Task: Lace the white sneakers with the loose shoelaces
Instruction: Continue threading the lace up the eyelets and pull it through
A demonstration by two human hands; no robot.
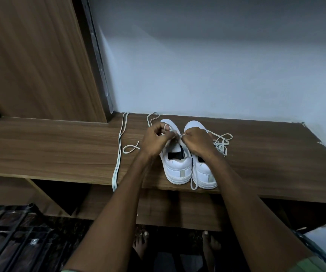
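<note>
The lace is pinched by both hands, left and right, over the left shoe, so poke its tip slowly through one hole, then pull snug.

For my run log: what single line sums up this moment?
stage: lacing left sneaker | left hand: pinches lace | right hand: pinches lace end | spare lace: lies on shelf
</note>
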